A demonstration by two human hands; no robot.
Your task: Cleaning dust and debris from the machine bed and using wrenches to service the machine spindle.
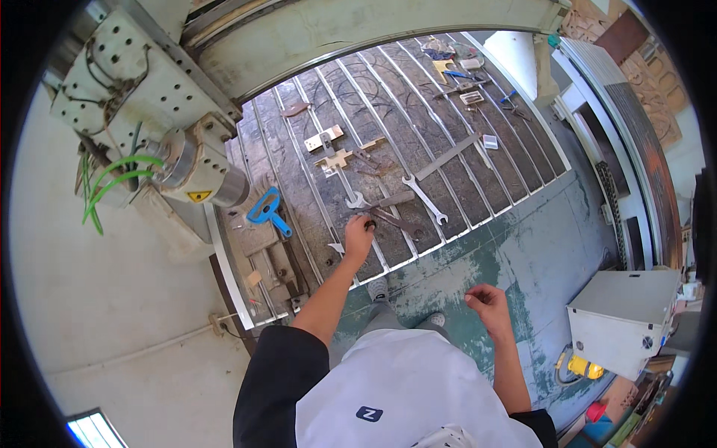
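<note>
My left hand (358, 240) is over the near edge of the slotted machine bed (373, 97), its fingertips closed on a small dark piece (370, 224). Just past it lie a rusty hand tool (396, 222), a dark flat tool (396, 199) and the open jaw of a wrench (356, 200). To the right of these is a silver double-ended wrench (426, 199). A blue-handled scraper-like tool (272, 213) rests to the left. My right hand (489, 308) hangs above the floor, away from the bed, fingers curled together; anything in them is too small to see.
A spindle head (216, 168) with green hoses hangs at the left, under a wide gantry beam (358, 30). Farther along the bed lie a metal strip (448, 157), pale blocks (323, 139) and small tools. A white cabinet (620, 306) stands on the floor at right.
</note>
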